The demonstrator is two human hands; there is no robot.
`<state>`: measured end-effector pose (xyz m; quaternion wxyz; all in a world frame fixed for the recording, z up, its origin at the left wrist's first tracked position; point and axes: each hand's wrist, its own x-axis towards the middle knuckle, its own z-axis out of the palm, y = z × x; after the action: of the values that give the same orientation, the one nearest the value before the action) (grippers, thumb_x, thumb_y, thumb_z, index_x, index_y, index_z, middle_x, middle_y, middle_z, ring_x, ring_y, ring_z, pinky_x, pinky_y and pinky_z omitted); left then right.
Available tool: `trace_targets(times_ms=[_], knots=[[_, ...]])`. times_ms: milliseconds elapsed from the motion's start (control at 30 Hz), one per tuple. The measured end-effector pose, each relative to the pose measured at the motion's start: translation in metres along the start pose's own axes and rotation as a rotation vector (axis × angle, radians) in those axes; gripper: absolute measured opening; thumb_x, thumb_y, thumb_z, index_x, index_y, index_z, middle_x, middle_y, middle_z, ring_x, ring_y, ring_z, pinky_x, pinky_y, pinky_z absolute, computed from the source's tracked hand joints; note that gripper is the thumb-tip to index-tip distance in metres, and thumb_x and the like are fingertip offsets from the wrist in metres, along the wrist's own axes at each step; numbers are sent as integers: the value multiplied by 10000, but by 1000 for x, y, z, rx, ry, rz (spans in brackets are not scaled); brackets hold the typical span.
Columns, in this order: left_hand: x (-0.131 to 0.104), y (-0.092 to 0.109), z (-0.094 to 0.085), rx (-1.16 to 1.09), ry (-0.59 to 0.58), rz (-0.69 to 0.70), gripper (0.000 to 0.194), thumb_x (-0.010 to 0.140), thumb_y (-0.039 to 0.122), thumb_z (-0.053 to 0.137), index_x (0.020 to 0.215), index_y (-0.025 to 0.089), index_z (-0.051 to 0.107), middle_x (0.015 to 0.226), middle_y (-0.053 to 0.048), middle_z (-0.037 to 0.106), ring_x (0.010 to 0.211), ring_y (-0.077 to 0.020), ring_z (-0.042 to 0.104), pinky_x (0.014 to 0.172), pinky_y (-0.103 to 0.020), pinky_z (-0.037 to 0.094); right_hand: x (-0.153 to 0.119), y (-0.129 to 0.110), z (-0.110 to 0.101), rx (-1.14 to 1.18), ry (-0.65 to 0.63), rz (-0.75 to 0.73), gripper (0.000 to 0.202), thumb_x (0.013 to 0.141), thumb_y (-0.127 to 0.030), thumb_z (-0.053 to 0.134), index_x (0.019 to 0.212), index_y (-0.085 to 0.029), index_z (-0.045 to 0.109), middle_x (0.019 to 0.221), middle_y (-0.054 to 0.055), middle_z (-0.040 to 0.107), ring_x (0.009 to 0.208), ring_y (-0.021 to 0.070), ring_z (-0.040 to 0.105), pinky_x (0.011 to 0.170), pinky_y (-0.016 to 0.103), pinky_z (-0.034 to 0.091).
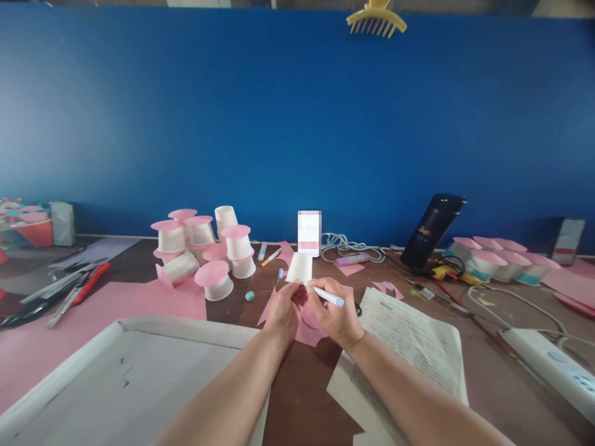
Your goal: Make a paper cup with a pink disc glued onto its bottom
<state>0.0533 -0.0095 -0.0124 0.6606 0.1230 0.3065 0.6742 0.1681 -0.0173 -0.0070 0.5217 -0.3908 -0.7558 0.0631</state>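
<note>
Both hands meet at the middle of the desk. My left hand (282, 308) is closed on the near end of a white paper cup (300, 267), which lies tipped with its narrow end pointing away. Between the thumb and fingers of my right hand (338, 316) is a white marker (329, 296), its tip close to the cup's near rim. The tip itself is hidden by the fingers. Beneath the hands lies cut pink paper (312, 334). A small teal cap (250, 296) rests to the left.
Paper cups with pink discs (214, 272) stand at left, more cups (509, 260) at right. A white box lid (186, 328), printed sheets (413, 334), a black flask (432, 229), a power strip (553, 365), a red-handled cutter (90, 285) and a phone (309, 234) surround the hands.
</note>
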Motion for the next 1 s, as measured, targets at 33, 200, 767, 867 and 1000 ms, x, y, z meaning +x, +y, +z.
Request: trace_targets(times_ms=[33,200,767,867,1000], knots=[[-1,0,0,0,2,-4,133,762,79,598,630,88,619,588,-43,627,551,-88,586,603,-189,469,1,-1,-1,4,8,2,82,873,-243,550,913,-202,608,858,54,686,815,177,657,746,289,524],[-4,3,3,5,41,-35,137,811,61,562,695,87,630,633,-76,656,586,-112,627,619,-209,512,7,-2,-6,10,97,54,102,873,-263,557,928,-211,627,869,48,689,815,177,657,745,288,526],[-6,3,4,35,45,-89,138,819,58,560,696,92,613,633,-78,652,589,-125,643,610,-222,545,10,7,-9,-32,116,130,125,868,-293,571,949,-229,642,924,33,713,852,176,671,773,275,520],[-5,2,3,42,29,-91,124,817,63,564,711,90,622,641,-76,653,592,-123,641,619,-226,544,10,7,-9,-31,103,128,131,872,-296,565,950,-225,643,925,33,713,853,173,671,773,272,519],[-5,2,2,48,11,-89,103,812,69,571,730,88,630,654,-75,652,597,-120,636,628,-228,541,10,6,-10,-29,105,120,139,872,-301,561,950,-218,639,926,45,712,853,179,673,767,280,524]])
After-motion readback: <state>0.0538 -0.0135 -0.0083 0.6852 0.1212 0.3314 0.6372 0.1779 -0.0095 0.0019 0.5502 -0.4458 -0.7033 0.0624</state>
